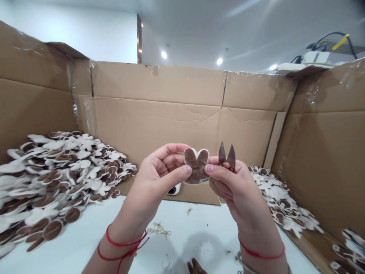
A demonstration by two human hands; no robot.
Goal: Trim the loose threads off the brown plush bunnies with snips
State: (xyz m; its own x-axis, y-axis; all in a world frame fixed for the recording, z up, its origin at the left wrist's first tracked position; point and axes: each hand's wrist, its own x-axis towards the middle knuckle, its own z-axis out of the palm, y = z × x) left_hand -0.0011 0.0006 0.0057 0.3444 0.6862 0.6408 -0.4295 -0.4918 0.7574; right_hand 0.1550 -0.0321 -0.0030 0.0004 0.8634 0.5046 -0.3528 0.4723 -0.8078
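A brown felt piece (196,171) with two rounded ears and a pale fuzzy edge is held up in the middle of the head view, with a small white label at its lower right. My left hand (159,171) pinches its left side between thumb and fingers. On its right side, my right hand (230,182) pinches it with the thumb and index finger. That same hand also holds small scissors (227,158), their dark blades pointing up and apart, the red handles mostly hidden by the fingers.
Cardboard walls (159,121) surround the white table (182,236). A large heap of brown and white felt pieces (57,179) lies left, a smaller pile (278,194) right. Thread scraps (159,229) and a brown piece (196,266) lie nearer. A white object (174,189) sits behind my hands.
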